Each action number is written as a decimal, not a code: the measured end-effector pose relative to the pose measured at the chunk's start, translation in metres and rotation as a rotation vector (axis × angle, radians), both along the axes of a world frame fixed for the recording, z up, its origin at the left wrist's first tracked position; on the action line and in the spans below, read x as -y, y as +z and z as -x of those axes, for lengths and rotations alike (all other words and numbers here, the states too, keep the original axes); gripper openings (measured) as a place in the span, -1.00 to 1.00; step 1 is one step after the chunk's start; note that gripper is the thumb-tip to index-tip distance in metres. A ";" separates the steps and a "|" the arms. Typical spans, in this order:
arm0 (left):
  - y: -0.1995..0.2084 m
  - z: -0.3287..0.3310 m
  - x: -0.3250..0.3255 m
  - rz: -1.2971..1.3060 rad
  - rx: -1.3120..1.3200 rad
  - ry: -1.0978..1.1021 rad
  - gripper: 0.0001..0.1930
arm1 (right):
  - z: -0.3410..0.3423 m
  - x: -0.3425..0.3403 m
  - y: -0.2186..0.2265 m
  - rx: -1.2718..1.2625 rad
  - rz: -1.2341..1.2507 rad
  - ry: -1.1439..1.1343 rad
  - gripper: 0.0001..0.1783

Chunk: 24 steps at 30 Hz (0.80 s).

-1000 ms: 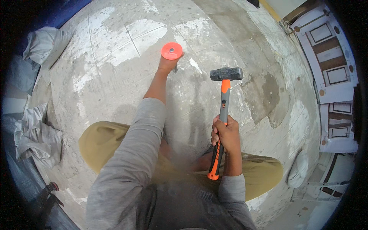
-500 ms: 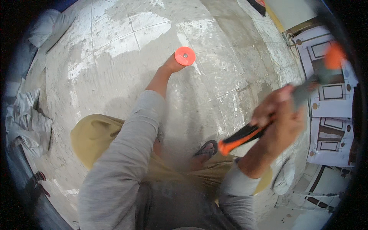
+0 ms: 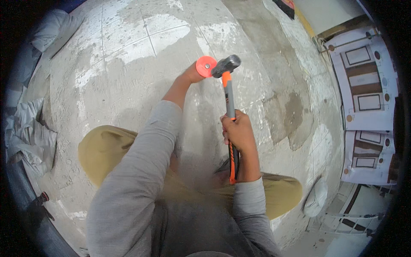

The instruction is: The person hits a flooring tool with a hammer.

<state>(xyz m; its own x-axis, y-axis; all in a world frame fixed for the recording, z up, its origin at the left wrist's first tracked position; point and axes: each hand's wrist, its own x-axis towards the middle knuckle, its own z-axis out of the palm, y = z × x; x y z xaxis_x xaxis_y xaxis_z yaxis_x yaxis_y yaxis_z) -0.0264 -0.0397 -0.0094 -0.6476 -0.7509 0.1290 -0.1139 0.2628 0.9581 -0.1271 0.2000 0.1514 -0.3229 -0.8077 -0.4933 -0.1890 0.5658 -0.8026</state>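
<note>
My left hand (image 3: 192, 74) is closed under the round orange-red guard of a hand-guarded chisel (image 3: 202, 63), whose metal striking end shows at the guard's centre. The guard and hand hide its shaft and tip. My right hand (image 3: 240, 132) grips a club hammer (image 3: 230, 98) by its grey, black and orange handle. The dark steel head is right beside the guard's right edge, overlapping it slightly in view; I cannot tell whether they touch.
Worn, chipped floor tiles (image 3: 128, 85) with pale patches spread beneath me. White sacks (image 3: 36, 130) lie at the left. Sheets printed with door-like panels (image 3: 364, 85) stand along the right, with a small pale bag (image 3: 316, 197) below. My bent knees (image 3: 105, 150) flank the work spot.
The hammer has swung from the far right, where it was blurred, leftward to beside the chisel's guard. My left hand and the chisel have hardly moved.
</note>
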 end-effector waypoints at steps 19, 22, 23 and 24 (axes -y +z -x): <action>0.012 0.019 -0.017 0.127 0.087 -0.053 -0.61 | 0.026 -0.003 -0.054 -0.745 0.499 0.126 -0.80; -0.026 -0.003 0.008 0.312 0.054 0.109 -0.61 | 0.012 -0.028 -0.016 -0.034 -0.053 -0.005 -0.80; -0.039 -0.019 0.025 0.175 0.149 0.123 -0.61 | 0.011 -0.034 -0.008 0.026 -0.039 -0.026 -0.81; -0.039 -0.022 0.034 0.188 0.138 0.123 -0.61 | 0.016 -0.037 -0.003 0.066 -0.011 -0.064 -0.82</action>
<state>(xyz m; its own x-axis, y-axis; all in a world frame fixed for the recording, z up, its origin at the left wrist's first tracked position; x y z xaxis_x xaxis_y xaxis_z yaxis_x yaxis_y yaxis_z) -0.0042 -0.0739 -0.0486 -0.5738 -0.7964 0.1907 -0.2819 0.4107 0.8671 -0.1435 0.2367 0.1489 -0.3396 -0.7809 -0.5243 -0.0991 0.5840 -0.8057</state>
